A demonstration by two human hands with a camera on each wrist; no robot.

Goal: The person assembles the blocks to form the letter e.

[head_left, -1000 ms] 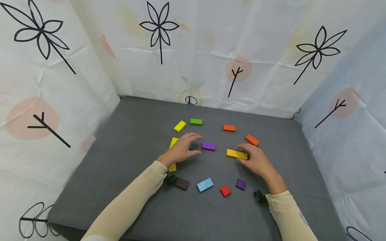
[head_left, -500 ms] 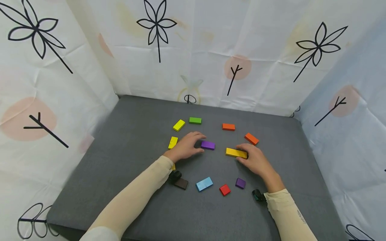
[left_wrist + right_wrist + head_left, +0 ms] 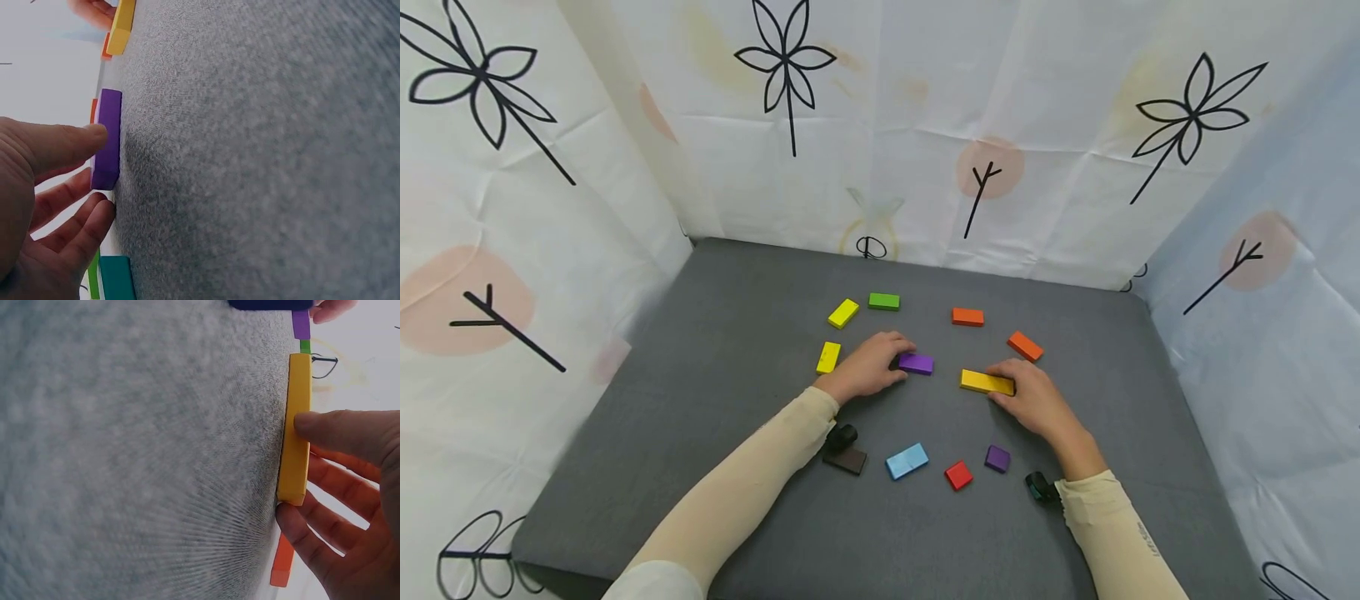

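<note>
My left hand [image 3: 867, 368] pinches a purple block [image 3: 917, 365] near the middle of the table. In the left wrist view the thumb lies on the near side of that purple block [image 3: 110, 162], with fingers behind it. My right hand [image 3: 1037, 398] holds the right end of a long yellow block [image 3: 977, 381]. The right wrist view has the thumb on one long face of the yellow block [image 3: 295, 469] and fingers on the other side. Both blocks lie on the grey surface. A teal block [image 3: 117, 278] sits beside the left fingers; the left hand hides it in the head view.
Two yellow blocks [image 3: 828, 357] and a green block [image 3: 883, 302] lie at the back left, and two orange blocks [image 3: 967, 317] at the back right. Nearer me are brown [image 3: 847, 461], light blue [image 3: 907, 461], red [image 3: 958, 475] and dark purple [image 3: 997, 458] blocks. Patterned cloth walls surround the grey table [image 3: 760, 292].
My left hand has moved right, from over the teal block to the purple block, and its fingers have closed in on it. The right hand has stayed at the long yellow block.
</note>
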